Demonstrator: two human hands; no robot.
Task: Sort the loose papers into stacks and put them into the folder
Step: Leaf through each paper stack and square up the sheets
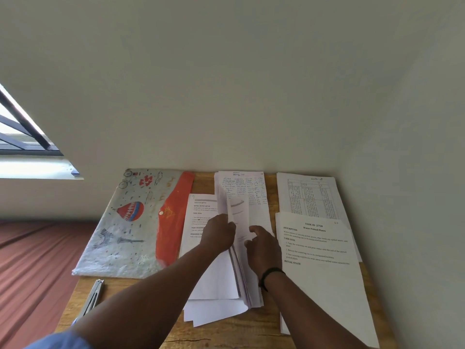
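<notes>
the middle pile of papers (236,273) lies on the wooden table (120,306), with some sheets lifted up on edge. the left hand (219,233) holds the lifted sheets, fingers curled round them. the right hand (261,245) rests on the pile with bent fingers, thumb on the page. left of the pile lies the folder (130,222) with a balloon picture, closed. right of the pile lie two printed stacks (319,248). a metal tool (93,298) lies left of the pile, near the table's edge.
</notes>
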